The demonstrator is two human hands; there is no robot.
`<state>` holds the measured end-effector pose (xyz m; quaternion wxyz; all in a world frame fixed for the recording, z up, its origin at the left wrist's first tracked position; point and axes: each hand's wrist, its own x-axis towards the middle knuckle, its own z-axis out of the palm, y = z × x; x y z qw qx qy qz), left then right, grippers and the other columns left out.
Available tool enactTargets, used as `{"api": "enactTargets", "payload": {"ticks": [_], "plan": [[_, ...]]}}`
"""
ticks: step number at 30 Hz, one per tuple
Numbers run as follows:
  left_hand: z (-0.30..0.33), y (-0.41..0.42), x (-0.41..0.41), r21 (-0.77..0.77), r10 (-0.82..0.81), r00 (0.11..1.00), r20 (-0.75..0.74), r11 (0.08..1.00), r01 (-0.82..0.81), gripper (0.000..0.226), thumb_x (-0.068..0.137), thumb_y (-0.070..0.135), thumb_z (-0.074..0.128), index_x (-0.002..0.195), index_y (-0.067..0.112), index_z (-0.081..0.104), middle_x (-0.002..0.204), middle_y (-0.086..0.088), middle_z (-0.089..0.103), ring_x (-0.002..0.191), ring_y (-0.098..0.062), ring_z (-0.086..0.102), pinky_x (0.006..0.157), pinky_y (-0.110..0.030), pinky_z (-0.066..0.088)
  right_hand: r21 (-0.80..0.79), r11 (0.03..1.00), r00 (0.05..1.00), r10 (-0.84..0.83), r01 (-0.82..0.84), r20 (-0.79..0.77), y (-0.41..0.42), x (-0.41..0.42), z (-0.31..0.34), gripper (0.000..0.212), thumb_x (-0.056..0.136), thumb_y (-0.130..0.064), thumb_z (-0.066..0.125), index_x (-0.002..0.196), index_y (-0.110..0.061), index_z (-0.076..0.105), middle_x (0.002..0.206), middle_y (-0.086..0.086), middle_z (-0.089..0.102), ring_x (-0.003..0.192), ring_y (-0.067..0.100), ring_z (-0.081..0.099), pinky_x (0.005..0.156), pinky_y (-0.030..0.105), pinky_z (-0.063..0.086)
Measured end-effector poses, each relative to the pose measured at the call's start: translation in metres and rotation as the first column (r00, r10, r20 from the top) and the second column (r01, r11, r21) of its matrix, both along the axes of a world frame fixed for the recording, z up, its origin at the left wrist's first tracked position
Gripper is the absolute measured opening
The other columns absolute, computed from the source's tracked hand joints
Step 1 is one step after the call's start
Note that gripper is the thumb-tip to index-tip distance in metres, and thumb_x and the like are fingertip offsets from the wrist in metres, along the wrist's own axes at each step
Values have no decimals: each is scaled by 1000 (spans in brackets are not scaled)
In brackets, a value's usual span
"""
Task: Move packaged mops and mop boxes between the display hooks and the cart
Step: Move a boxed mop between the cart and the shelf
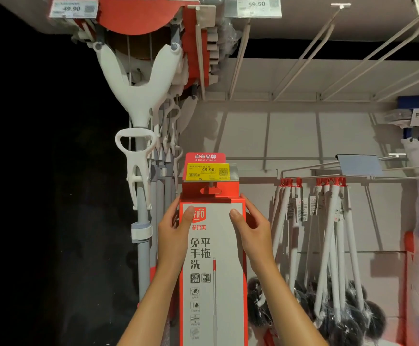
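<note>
My two bare forearms reached up and forward from the bottom of the view, roughly parallel and a little apart, wrists straight. My left hand gripped the left edge of the mop box near its top, thumb laid flat across the front face and fingers wrapped behind out of sight. My right hand mirrored it on the right edge at the same height, thumb on the front and fingers curled round the side.

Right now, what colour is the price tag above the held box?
Yellow price tag, clearest in the head view.
</note>
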<state>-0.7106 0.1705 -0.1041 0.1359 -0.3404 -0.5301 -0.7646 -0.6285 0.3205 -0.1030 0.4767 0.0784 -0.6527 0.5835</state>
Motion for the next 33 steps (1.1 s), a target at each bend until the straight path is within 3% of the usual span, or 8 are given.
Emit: {"api": "enactTargets", "payload": {"ticks": [3, 9, 17, 20, 22, 26, 30, 33], "plan": [[3, 7, -10, -9, 9, 1000, 3, 1000, -9, 31, 96, 34, 63, 126, 39, 61, 100, 4, 77, 89, -15, 75, 66, -21, 59, -1, 1000, 1000, -11, 11, 11, 4, -10, 4, 39, 98, -22, 65, 134, -35, 59, 118, -12, 73, 110, 9, 68, 86, 24, 57], [7, 21, -37, -86, 7, 999, 54, 996, -2, 43, 100, 12, 56, 132, 40, 60, 103, 9, 76, 87, -14, 75, 65, -30, 62, -10, 999, 997, -34, 35, 73, 18, -37, 6, 40, 99, -24, 63, 138, -30, 59, 118, -5, 74, 108, 15, 70, 89, 37, 58], [21, 40, -47, -32, -47, 991, 124, 998, 51, 13, 87, 58, 66, 92, 70, 65, 90, 30, 73, 90, -2, 72, 61, -15, 55, -8, 998, 989, -67, 69, 133, 38, -68, 9, 43, 99, -26, 62, 142, -27, 56, 114, -5, 74, 104, 13, 71, 85, 34, 60], [18, 46, -60, -5, -55, 994, 89, 998, 56, 41, 53, 90, 66, 90, 71, 64, 87, 31, 72, 82, 7, 70, 59, -12, 53, -2, 998, 988, -68, 68, 142, 41, -77, 8, 45, 99, -25, 62, 143, -26, 54, 116, -6, 74, 105, 12, 70, 91, 39, 59], [12, 49, -63, 9, -45, 995, 94, 999, 45, 36, 66, 82, 65, 99, 66, 65, 93, 22, 75, 86, -1, 72, 60, -15, 54, 0, 997, 987, -72, 73, 143, 44, -80, 5, 46, 98, -25, 63, 144, -27, 54, 119, -6, 73, 109, 12, 69, 94, 40, 58], [-2, 57, -75, 75, -9, 971, 239, 997, -9, 16, 101, 33, 58, 114, 37, 67, 107, -11, 74, 83, -18, 75, 53, -23, 56, 18, 995, 985, -98, 96, 141, 45, -80, -3, 47, 98, -26, 64, 143, -33, 53, 126, -16, 67, 115, 1, 63, 98, 28, 54], [-7, 55, -76, -13, 58, 990, 128, 998, -57, 33, 97, 41, 60, 129, 33, 63, 110, 0, 75, 93, -17, 74, 65, -29, 60, 29, 992, 980, -126, 123, 153, 43, -79, -7, 46, 98, -28, 63, 140, -41, 51, 127, -29, 60, 117, -9, 57, 93, 6, 46], [-9, 52, -74, -47, 71, 993, 92, 997, -67, 24, 101, 37, 57, 124, 43, 61, 99, 23, 74, 88, -2, 72, 59, -15, 54, 44, 990, 979, -139, 134, 148, 40, -79, -10, 46, 100, -29, 61, 142, -42, 49, 137, -23, 58, 123, -5, 53, 97, 9, 43]]}}
